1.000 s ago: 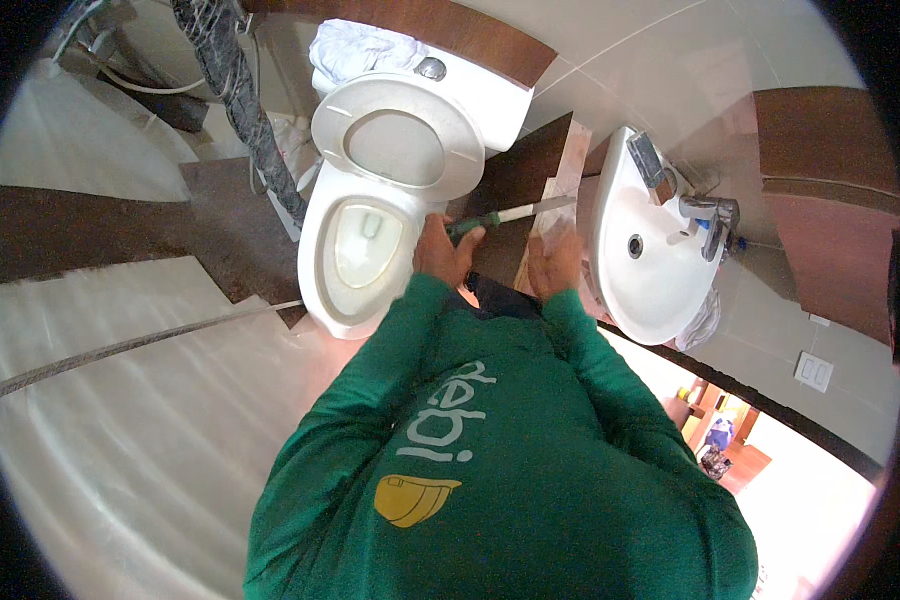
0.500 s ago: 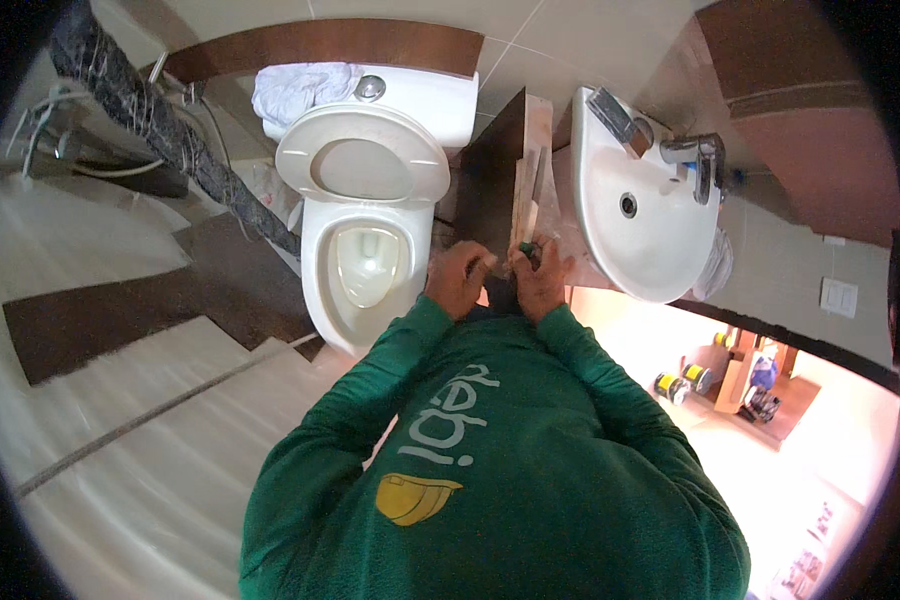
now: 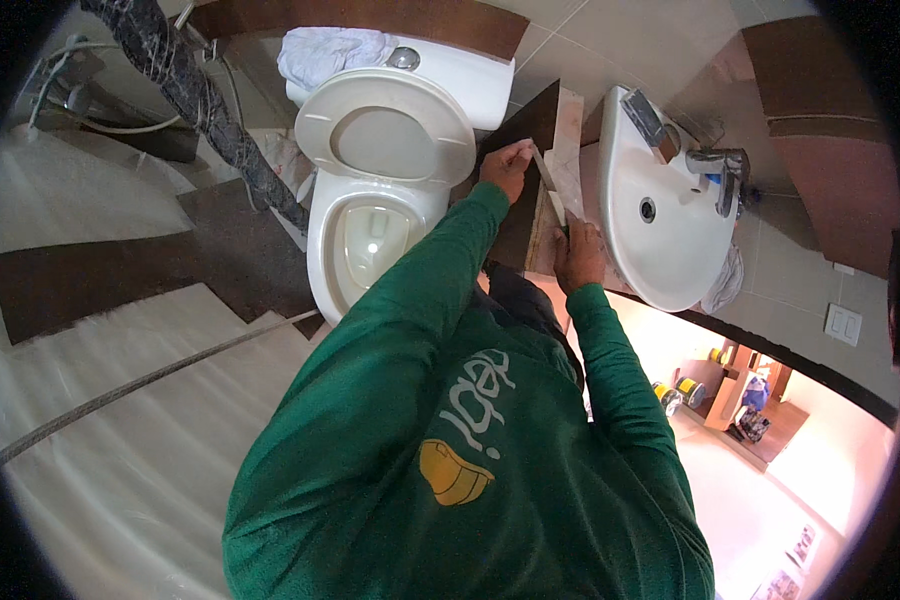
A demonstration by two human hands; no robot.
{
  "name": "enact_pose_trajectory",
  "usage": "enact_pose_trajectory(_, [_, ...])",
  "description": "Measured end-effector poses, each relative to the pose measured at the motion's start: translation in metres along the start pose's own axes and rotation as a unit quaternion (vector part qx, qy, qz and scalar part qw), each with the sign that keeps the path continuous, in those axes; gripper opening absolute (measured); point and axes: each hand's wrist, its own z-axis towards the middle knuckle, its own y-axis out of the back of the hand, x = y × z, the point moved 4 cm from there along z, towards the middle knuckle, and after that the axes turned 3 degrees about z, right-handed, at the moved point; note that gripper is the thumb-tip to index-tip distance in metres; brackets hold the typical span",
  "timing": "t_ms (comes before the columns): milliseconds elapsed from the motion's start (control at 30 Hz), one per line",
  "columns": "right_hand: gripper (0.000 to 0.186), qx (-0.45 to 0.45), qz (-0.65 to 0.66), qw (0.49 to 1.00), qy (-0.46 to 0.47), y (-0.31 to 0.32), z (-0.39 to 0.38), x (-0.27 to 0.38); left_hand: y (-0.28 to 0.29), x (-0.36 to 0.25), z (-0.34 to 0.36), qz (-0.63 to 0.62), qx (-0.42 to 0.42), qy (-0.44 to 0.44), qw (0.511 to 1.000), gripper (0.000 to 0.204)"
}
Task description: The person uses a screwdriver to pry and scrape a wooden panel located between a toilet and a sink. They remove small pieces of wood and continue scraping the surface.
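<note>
My left hand (image 3: 507, 168) is closed in a pinch at the far end of a thin pale strip (image 3: 547, 180). The strip runs along a narrow wooden ledge (image 3: 568, 130) atop a dark brown panel (image 3: 532, 118), between toilet and washbasin. At the strip's near end, the fingers of my right hand (image 3: 582, 258) are curled over the ledge beside the basin. What lies within them is mostly hidden, with only a small dark bit showing at the fingertips. Clear plastic film seems to lie against the ledge.
A white toilet (image 3: 320, 240) stands open at left, with a crumpled cloth (image 3: 335, 52) on its tank. A washbasin (image 3: 620, 215) with a tap (image 3: 720, 165) and a brush-like block (image 3: 650, 125) is at right. A wrapped dark pole (image 3: 210, 110) slants at upper left; plastic sheeting (image 3: 120, 430) covers the lower left.
My hands were close together at the ledge's near end. The left has reached forward and the right has moved slightly right, spreading apart along the strip. The view has shifted a little.
</note>
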Motion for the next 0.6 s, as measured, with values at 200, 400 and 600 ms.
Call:
enact_pose_trajectory(200, [0.045,0.027,-0.014,0.999,-0.046,-0.008,-0.005,-0.004,-0.01,0.0,0.013,0.065,-0.06,-0.017,0.996,0.046])
enact_pose_trajectory(400, [0.042,-0.043,0.047,0.995,-0.078,0.028,-0.08,-0.007,-0.043,-0.026,0.006,0.275,0.077,0.009,0.958,0.061])
enact_pose_trajectory(600, [0.038,-0.038,0.091,0.977,-0.192,0.057,-0.122,-0.013,-0.05,-0.029,0.002,0.348,0.141,0.072,0.924,0.075])
